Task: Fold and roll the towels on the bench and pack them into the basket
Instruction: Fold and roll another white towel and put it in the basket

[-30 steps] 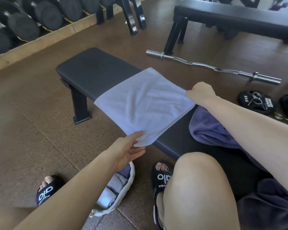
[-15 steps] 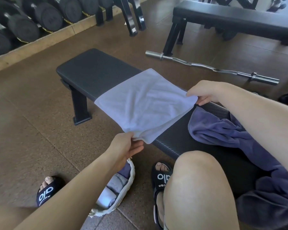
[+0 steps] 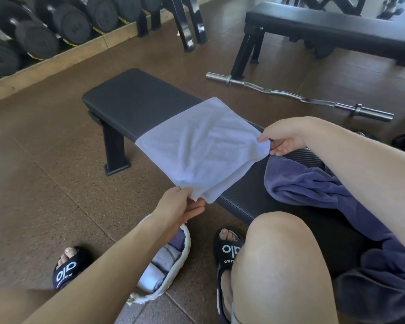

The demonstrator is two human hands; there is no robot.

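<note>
Fingers of the left hand pinch the white towel's near corner at 6 o'clock above the basket; right hand pinches its 3 o'clock corner. It drapes the counter, purple towel beside.

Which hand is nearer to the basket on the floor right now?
Left. The left hand pinches the white towel's near corner just above the basket. The right hand holds the far corner over the bench, well away from it.
</note>
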